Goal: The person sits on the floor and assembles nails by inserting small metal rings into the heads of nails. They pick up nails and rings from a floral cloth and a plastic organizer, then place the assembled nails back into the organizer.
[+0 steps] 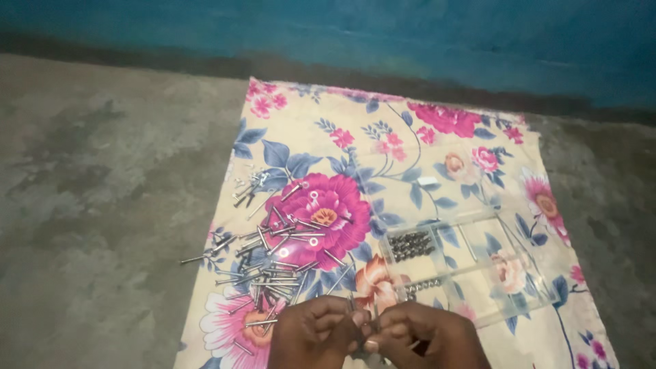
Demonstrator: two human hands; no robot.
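— Both hands sit at the bottom centre of the frame: the left hand (318, 331) and right hand (420, 335) have fingers curled shut around one small bolt (360, 326) held between them.

— Best gripped near the fingertips, I'd judge, and kept over the cloth.

— Yes, the flowered cloth (410, 157) covers the grey concrete floor (102, 171), with a blue wall (328, 34) along the top. Loose bolts (273, 260) lie centre-left, and a clear tray (471, 266) lower right.

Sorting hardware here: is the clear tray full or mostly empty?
Mostly empty. The clear tray holds dark small parts in one compartment; the flowered cloth shows through the rest.
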